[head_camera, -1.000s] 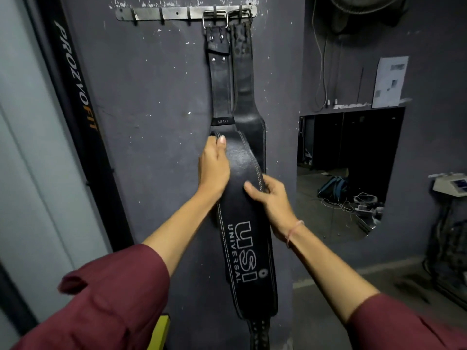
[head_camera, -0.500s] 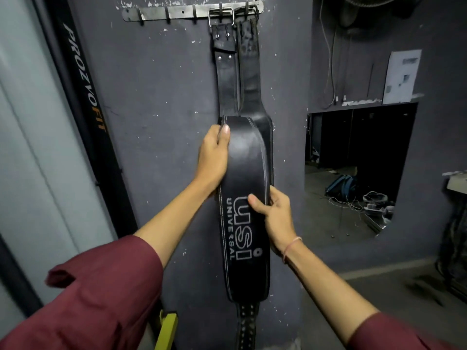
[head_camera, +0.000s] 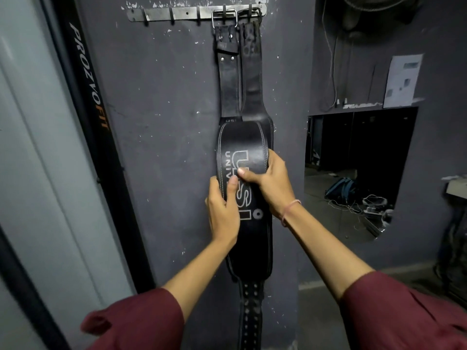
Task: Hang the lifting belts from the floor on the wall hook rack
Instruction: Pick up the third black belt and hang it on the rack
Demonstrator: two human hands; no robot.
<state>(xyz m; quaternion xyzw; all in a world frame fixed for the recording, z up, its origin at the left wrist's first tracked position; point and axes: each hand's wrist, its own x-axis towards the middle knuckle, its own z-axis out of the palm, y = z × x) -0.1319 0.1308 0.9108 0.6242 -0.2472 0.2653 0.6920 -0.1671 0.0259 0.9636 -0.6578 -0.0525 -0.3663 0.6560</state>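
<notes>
A black leather lifting belt printed "USI UNIVERSAL" hangs by its steel buckle from the metal wall hook rack at the top. A second black belt hangs behind it on the hook to the right, mostly hidden below its strap. My left hand grips the front belt's left edge with the thumb over the print. My right hand grips the right edge, thumb laid across the face. Both hands meet at the belt's wide middle.
Several hooks on the rack's left part carry nothing. A black "PROZVOFIT" post leans along the wall's left side. To the right, a dark wall opening shows a bag and cables on a floor. A paper sheet hangs above it.
My left hand has slid down the belt's left edge from its top to the middle. My right hand has shifted up slightly. The view has moved closer to the wall.
</notes>
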